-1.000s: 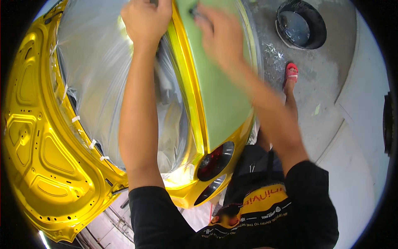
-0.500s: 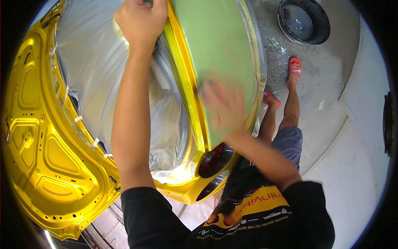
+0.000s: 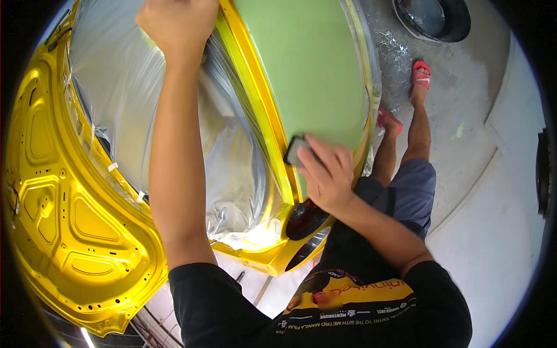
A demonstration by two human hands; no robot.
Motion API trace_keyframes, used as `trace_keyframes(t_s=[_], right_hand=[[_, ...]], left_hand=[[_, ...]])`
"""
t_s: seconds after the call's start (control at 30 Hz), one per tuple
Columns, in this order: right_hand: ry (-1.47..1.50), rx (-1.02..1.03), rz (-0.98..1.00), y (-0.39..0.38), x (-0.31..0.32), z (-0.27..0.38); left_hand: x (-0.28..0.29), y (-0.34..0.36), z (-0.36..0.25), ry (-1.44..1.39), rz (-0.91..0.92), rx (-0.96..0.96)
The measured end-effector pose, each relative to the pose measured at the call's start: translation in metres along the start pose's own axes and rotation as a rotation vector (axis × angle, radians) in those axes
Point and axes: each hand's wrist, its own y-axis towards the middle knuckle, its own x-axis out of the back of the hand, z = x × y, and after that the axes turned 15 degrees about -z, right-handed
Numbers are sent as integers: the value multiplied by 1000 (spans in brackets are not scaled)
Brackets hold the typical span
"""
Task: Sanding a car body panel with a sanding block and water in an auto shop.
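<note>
My right hand (image 3: 329,174) is closed on a small dark-rimmed grey sanding block (image 3: 296,151). The block rests at the lower left edge of a matte green car body panel (image 3: 307,69), beside its yellow border strip (image 3: 255,69). My left hand (image 3: 177,26) is up at the top edge of the picture, with its fingers curled and partly cut off; what they grip cannot be made out. Beneath that hand and forearm, clear plastic sheeting (image 3: 116,75) covers the car's opening. A dark red tail lamp (image 3: 306,220) sits just below my right hand.
A raised yellow car lid (image 3: 87,232) fills the left side, its inner face showing. Bits of white tape (image 3: 112,167) hold the sheeting edge. On the wet concrete floor (image 3: 464,98) at the right stand a black tub of water (image 3: 447,26) and my feet in red slippers (image 3: 422,75).
My right hand has moved down along the green panel with the block, from a blurred stroke to a clearer view. My left hand sits slightly higher and further left in the picture.
</note>
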Motion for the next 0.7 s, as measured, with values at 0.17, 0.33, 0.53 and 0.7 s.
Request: trace_keyframes(t_s=[0.17,0.33,0.53,0.7], right_hand=[[-68,228,-123,186,-82,-37],[-117,118,-40,32,-29,-13],[-34,324,-96,166,-88,-41],[-64,211,25,108,-67,-22]], left_hand=[[-8,1,-26,19,6,26],[-1,1,-3,150,55,-68],[-5,0,-10,-100,17,150],[1,1,1,171,-41,-135]])
